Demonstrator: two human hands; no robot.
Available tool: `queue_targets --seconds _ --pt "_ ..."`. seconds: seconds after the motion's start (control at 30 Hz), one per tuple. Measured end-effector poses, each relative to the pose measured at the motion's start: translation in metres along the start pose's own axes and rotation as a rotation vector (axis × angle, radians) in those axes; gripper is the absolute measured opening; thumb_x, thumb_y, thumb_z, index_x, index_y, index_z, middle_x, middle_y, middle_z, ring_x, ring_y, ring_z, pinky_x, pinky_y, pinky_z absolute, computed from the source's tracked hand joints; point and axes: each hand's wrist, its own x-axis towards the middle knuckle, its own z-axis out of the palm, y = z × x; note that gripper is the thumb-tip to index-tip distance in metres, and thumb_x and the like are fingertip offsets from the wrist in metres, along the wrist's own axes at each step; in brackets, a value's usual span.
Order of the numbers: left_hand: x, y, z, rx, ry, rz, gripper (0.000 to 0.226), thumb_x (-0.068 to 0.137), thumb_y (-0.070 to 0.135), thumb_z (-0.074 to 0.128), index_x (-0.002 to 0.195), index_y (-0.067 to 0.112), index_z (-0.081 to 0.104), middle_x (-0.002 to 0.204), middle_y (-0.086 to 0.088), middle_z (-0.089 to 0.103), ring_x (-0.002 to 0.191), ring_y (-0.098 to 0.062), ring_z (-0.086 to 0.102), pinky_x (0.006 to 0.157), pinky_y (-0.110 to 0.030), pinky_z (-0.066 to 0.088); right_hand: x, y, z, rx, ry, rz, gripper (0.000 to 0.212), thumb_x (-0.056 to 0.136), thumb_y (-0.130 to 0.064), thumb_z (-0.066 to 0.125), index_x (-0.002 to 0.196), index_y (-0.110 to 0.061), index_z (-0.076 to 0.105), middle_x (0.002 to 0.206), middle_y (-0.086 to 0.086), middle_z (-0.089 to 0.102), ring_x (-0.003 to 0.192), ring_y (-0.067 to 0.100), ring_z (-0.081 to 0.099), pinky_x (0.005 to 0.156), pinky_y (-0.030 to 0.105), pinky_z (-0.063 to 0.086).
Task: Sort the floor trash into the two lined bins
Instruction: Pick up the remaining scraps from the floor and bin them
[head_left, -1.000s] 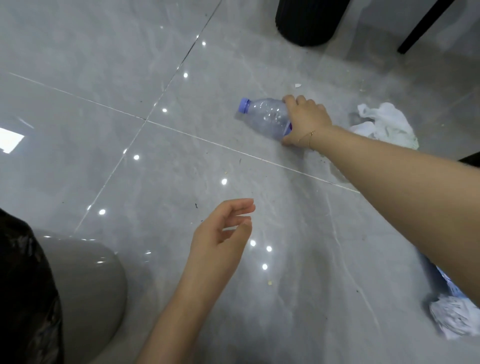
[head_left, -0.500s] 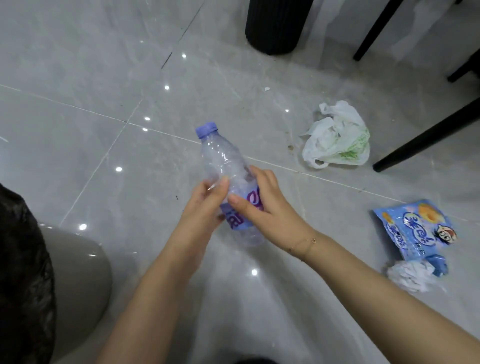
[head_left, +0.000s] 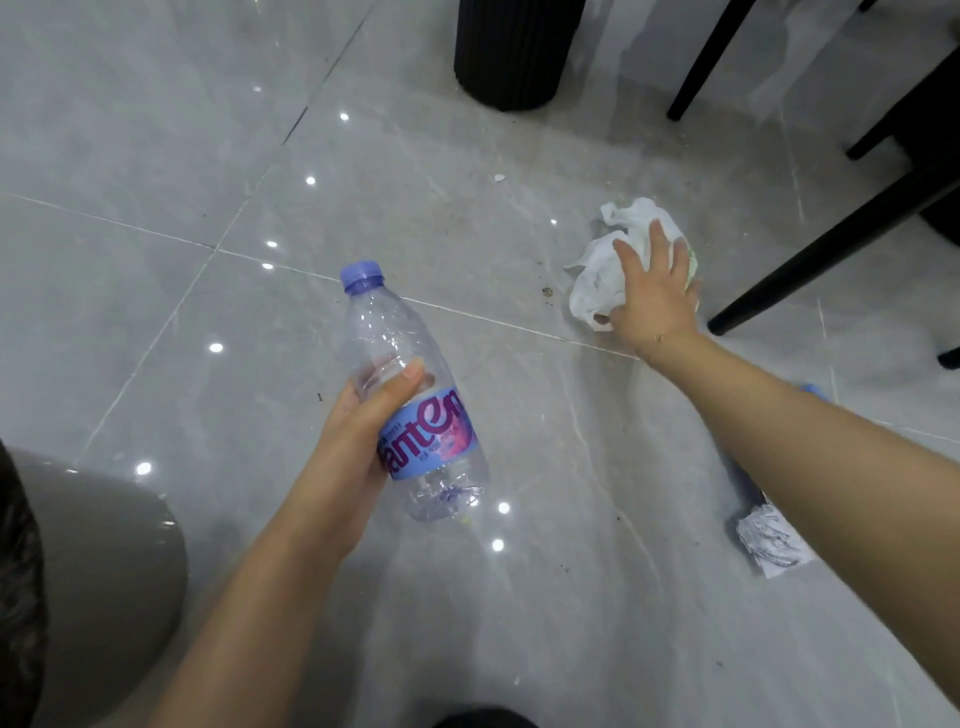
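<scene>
My left hand (head_left: 358, 431) grips an empty clear plastic bottle (head_left: 400, 364) with a purple cap and a blue label, held above the grey floor with the cap pointing away. My right hand (head_left: 652, 291) reaches out with spread fingers over a crumpled white plastic bag (head_left: 597, 275) on the floor, touching or just above it. A grey bin (head_left: 109, 561) with a black liner stands at the lower left. A crumpled white paper ball (head_left: 774, 540) lies at the right, partly behind my right forearm. A blue snack wrapper is almost hidden behind that arm.
A black ribbed cylinder (head_left: 511, 52) stands at the top centre. Black chair or table legs (head_left: 831, 244) slant across the upper right, close to the white bag. Small crumbs dot the glossy tiled floor (head_left: 208, 182).
The bottle passed from both hands to my left hand alone. My right hand let go and moved up and right to the white plastic bag.
</scene>
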Motion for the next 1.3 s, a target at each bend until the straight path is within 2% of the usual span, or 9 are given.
queue_targets --seconds 0.1,0.17,0.27,0.33,0.43,0.6,0.8,1.07,1.3 --pt "0.000 -0.003 0.001 0.004 -0.008 -0.025 0.066 0.073 0.044 0.070 0.132 0.020 0.052 0.119 -0.009 0.067 0.108 -0.026 0.066 0.095 -0.045 0.053 0.019 0.015 0.008 -0.188 -0.171 0.019 0.061 0.089 -0.029 0.058 0.143 -0.018 0.032 0.152 0.011 0.020 0.139 0.037 0.019 0.110 0.053 0.027" --pt "0.000 -0.002 0.002 0.011 -0.014 -0.032 0.067 0.073 0.045 0.070 0.132 0.020 0.052 0.119 -0.010 0.067 0.108 -0.028 0.066 0.095 -0.046 0.052 0.013 0.020 0.013 -0.187 -0.171 -0.052 0.049 0.089 -0.018 0.056 0.135 -0.009 0.044 0.134 0.017 0.042 0.121 0.037 0.042 0.093 0.042 0.042" --pt "0.001 -0.003 0.002 0.034 -0.031 -0.024 0.065 0.074 0.046 0.070 0.131 0.021 0.052 0.120 -0.010 0.067 0.108 -0.028 0.066 0.094 -0.046 0.053 -0.016 0.015 0.016 0.035 -0.063 -0.157 0.041 0.080 0.000 0.055 0.121 -0.005 0.058 0.117 0.018 0.055 0.108 0.035 0.052 0.077 0.032 0.038" --pt "0.000 -0.003 0.005 0.043 -0.040 -0.012 0.064 0.074 0.045 0.070 0.131 0.021 0.054 0.118 -0.008 0.068 0.106 -0.025 0.067 0.091 -0.043 0.055 -0.047 0.008 0.024 0.205 -0.012 -0.254 0.036 0.076 -0.003 0.053 0.110 -0.005 0.065 0.107 0.016 0.060 0.101 0.032 0.055 0.073 0.029 0.037" --pt "-0.009 -0.004 0.012 0.073 -0.048 0.021 0.062 0.073 0.040 0.074 0.128 0.020 0.055 0.106 -0.002 0.072 0.093 -0.018 0.071 0.074 -0.032 0.058 -0.104 -0.008 0.036 0.487 0.007 -0.300 0.021 0.077 -0.002 0.059 0.095 -0.007 0.070 0.094 0.007 0.066 0.085 0.021 0.057 0.065 0.019 0.037" --pt "-0.037 0.007 0.028 0.070 -0.094 0.061 0.058 0.072 0.036 0.072 0.126 0.024 0.054 0.102 0.002 0.074 0.088 -0.014 0.072 0.064 -0.024 0.055 -0.177 -0.038 0.029 1.017 -0.042 -0.123 0.021 0.079 0.006 0.060 0.088 -0.010 0.071 0.082 -0.009 0.067 0.073 -0.006 0.056 0.069 0.014 0.043" --pt "-0.087 0.037 0.041 0.096 -0.154 0.177 0.059 0.073 0.036 0.078 0.126 0.024 0.053 0.107 0.000 0.073 0.094 -0.018 0.072 0.073 -0.028 0.057 -0.218 -0.060 -0.018 1.347 -0.082 -0.004 0.022 0.087 0.002 0.058 0.095 -0.014 0.071 0.096 0.012 0.071 0.088 0.019 0.065 0.084 0.040 0.055" --pt "-0.187 0.078 0.012 0.171 -0.133 0.343 0.060 0.075 0.035 0.076 0.129 0.026 0.052 0.110 0.002 0.072 0.097 -0.017 0.071 0.077 -0.029 0.057 -0.271 -0.100 -0.083 1.436 -0.045 -0.210 0.019 0.087 -0.002 0.062 0.099 -0.013 0.072 0.097 0.006 0.073 0.094 0.026 0.067 0.085 0.042 0.055" --pt "-0.253 0.121 -0.042 0.094 0.128 0.522 0.070 0.071 0.041 0.076 0.132 0.022 0.049 0.106 0.002 0.072 0.093 -0.014 0.071 0.078 -0.032 0.057 -0.298 -0.167 -0.129 1.513 -0.102 -0.428 0.022 0.082 0.000 0.067 0.092 -0.018 0.070 0.090 -0.002 0.072 0.087 0.014 0.063 0.080 0.029 0.053"
